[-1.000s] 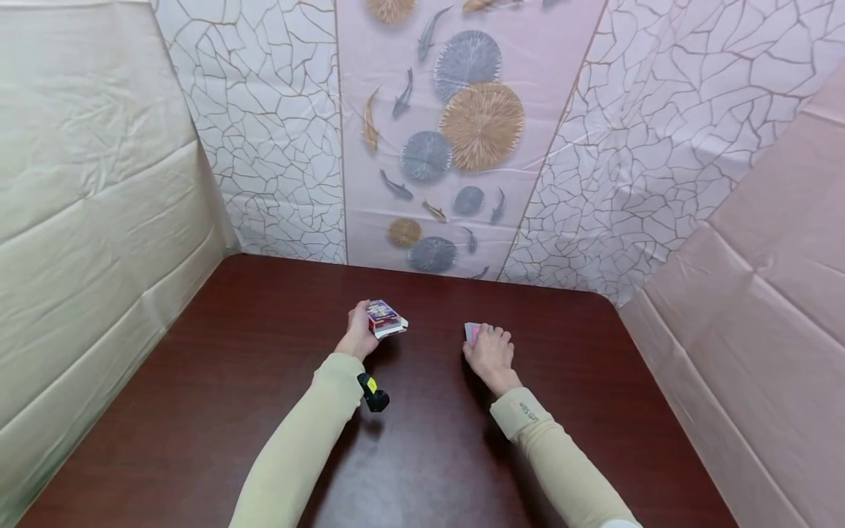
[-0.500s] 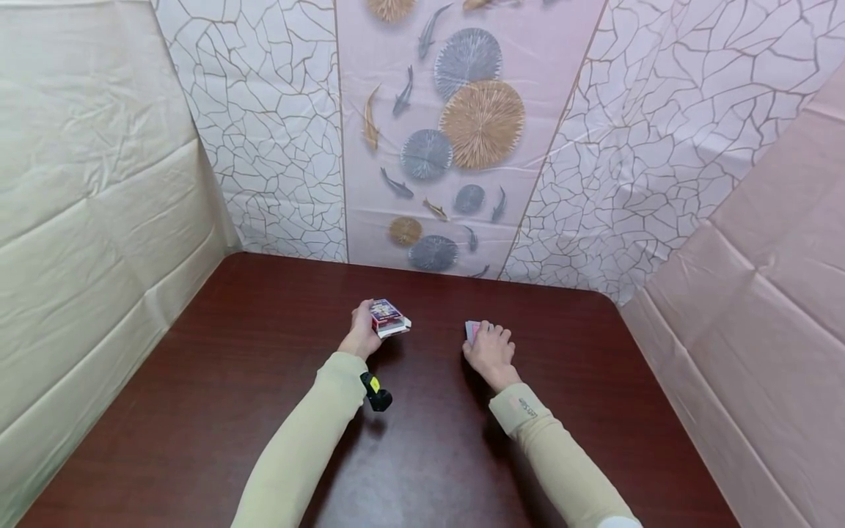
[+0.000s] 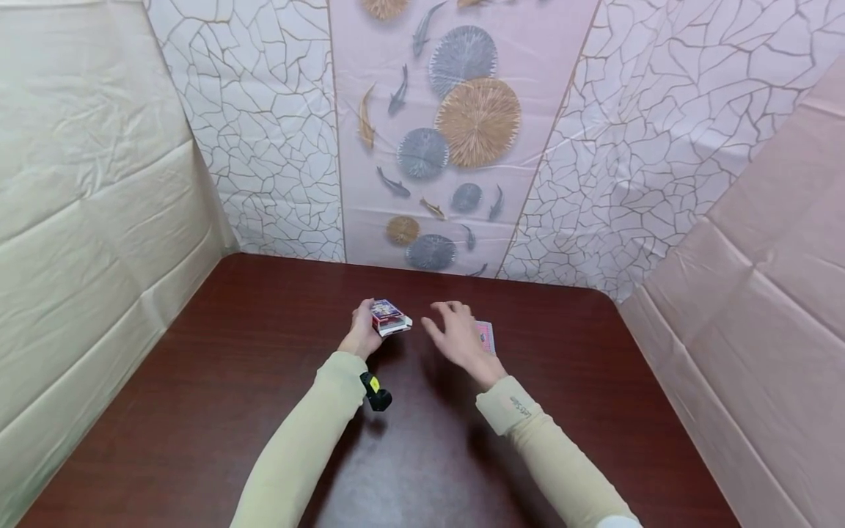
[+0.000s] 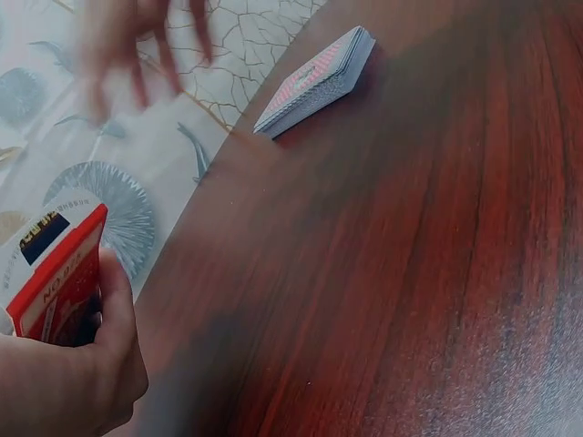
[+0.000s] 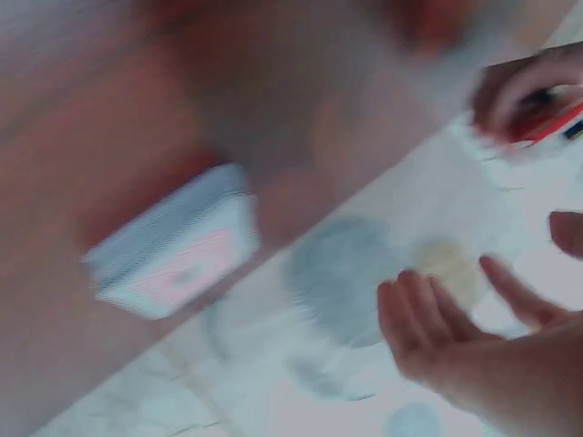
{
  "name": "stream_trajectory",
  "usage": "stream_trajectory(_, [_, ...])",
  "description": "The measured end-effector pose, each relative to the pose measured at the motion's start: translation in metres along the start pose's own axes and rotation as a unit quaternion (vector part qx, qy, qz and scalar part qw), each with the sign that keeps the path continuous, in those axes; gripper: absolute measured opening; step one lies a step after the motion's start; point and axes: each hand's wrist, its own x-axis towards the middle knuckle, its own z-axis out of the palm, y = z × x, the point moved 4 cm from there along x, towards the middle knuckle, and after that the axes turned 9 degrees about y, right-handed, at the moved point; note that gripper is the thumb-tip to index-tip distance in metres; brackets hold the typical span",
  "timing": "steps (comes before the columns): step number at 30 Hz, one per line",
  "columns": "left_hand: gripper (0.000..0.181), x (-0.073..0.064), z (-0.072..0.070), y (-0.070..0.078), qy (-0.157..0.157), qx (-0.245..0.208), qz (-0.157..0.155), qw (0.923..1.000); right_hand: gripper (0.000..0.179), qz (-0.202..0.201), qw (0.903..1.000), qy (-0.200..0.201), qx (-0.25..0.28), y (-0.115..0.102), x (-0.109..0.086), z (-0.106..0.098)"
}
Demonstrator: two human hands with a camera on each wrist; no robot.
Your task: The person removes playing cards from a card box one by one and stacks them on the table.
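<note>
My left hand grips a red and blue playing-card box above the table, its flap end pointing right. In the left wrist view, fingers curl round the red side of the card box. A deck of playing cards with pink-patterned backs lies on the table, partly behind my right hand. Stacked squarely, the card deck shows its edges in the left wrist view. The right hand is in the air between deck and box, fingers spread and holding nothing; it is blurred in the left wrist view.
The dark red-brown wooden table reaches back to a patterned cloth wall. Cream cloth hangs on the left and pinkish cloth on the right. A black wrist camera sits on the left wrist.
The right hand has let go of the card deck, lifted and moved left towards the box. The deck stays on the table. The left hand with the box is nearly still.
</note>
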Motion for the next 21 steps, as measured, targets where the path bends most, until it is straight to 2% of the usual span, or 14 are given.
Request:
stream_trajectory(3, [0.059, 0.000, 0.002, -0.002, -0.009, 0.000, -0.010, 0.9999, 0.040, -0.041, 0.9963, -0.038, 0.065, -0.026, 0.000, 0.002])
stream_trajectory(8, [0.057, 0.000, 0.005, -0.002, -0.028, -0.001, -0.011, 0.9995, 0.038, -0.084, 0.9911, -0.063, 0.082, -0.047, -0.002, 0.010])
stream_trajectory(11, [0.055, 0.001, 0.008, 0.000, -0.037, 0.002, -0.003, 0.9993, 0.037, -0.087, 0.9908, -0.074, 0.073, -0.050, -0.002, 0.015])
stream_trajectory(17, [0.052, 0.002, 0.006, 0.001, -0.026, -0.001, -0.001, 0.9997, 0.036, -0.082, 0.9910, -0.081, 0.067, -0.051, -0.003, 0.021])
stream_trajectory(21, [0.053, 0.002, 0.005, 0.001, -0.036, -0.004, 0.005, 0.9993, 0.042, -0.079, 0.9914, -0.093, 0.047, -0.052, -0.003, 0.026])
